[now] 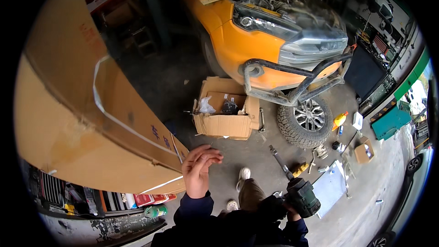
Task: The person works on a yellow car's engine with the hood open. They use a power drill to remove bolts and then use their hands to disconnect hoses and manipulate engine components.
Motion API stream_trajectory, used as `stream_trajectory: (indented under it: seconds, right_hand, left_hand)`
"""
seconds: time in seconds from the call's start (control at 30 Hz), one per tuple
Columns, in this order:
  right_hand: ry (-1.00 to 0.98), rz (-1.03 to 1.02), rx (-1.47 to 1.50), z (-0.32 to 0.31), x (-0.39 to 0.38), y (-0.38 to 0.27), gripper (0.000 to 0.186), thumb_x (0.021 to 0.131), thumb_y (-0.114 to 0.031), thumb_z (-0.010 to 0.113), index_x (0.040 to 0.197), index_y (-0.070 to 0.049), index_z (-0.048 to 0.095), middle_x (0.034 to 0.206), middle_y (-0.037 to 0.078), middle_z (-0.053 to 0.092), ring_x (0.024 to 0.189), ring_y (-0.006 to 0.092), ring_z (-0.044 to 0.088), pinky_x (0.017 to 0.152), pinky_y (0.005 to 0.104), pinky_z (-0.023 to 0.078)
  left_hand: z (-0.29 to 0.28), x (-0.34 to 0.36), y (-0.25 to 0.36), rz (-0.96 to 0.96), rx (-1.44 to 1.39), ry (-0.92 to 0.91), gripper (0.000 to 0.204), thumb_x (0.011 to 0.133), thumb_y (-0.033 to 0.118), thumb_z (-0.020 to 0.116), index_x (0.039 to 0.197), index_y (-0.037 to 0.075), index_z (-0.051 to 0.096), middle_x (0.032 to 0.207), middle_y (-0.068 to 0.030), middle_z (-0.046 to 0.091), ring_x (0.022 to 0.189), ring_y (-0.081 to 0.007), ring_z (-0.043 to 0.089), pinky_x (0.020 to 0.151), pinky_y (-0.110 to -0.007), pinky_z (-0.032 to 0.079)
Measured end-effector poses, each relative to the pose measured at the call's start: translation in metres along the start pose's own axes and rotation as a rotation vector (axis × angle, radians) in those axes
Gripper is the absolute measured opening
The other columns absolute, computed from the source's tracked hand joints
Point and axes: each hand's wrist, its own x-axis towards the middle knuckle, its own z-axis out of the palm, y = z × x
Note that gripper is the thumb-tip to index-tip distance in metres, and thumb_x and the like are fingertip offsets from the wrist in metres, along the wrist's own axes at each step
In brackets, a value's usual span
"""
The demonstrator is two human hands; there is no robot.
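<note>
My right hand grips a dark green cordless impact wrench low on the right. A long extension bar with a socket sticks out from the wrench toward the upper left. Most of the right hand's fingers are hidden behind the tool. My left hand is raised beside the big cardboard box. Its fingers are loosely bent and slightly apart, with nothing visible in them. Whether it touches the box behind it, I cannot tell.
An orange vehicle with its hood up and a metal front guard stands ahead. A loose wheel lies below the guard. Near it are an open carton, a yellow bottle, a small box and scattered tools.
</note>
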Motion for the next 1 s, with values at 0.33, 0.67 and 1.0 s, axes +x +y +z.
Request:
stream_trajectory:
  seconds: [0.33,0.67,1.0]
  right_hand:
    - [-0.100,0.127,0.374,0.197,0.418,-0.001,0.055,0.068,-0.008,0.077,0.120,0.001,0.061,0.092,0.008,0.064,0.076,0.0226,0.065,0.068,0.0346,0.054]
    - [0.002,0.141,0.377,0.321,0.595,-0.026,0.054,0.068,-0.005,0.076,0.118,0.000,0.057,0.095,0.010,0.062,0.079,0.0257,0.063,0.074,0.0379,0.051]
    - [0.461,-0.029,0.484,0.592,0.659,0.012,0.059,0.071,0.001,0.071,0.129,-0.002,0.056,0.104,0.006,0.061,0.082,0.0208,0.061,0.072,0.0331,0.051]
  left_hand:
    - [-0.091,0.381,-0.051,0.233,0.110,0.454,0.023,0.095,0.011,0.057,0.112,-0.002,0.065,0.089,-0.0151,0.071,0.074,-0.0254,0.067,0.066,-0.035,0.053]
    - [-0.265,0.620,-0.036,0.142,0.362,0.698,0.021,0.097,0.015,0.060,0.107,-0.002,0.067,0.087,-0.0140,0.073,0.070,-0.0216,0.068,0.062,-0.032,0.054]
    - [-0.455,0.957,-0.017,-0.146,0.154,0.558,0.022,0.097,0.019,0.059,0.107,0.000,0.065,0.090,-0.0119,0.070,0.073,-0.0228,0.064,0.065,-0.038,0.052]
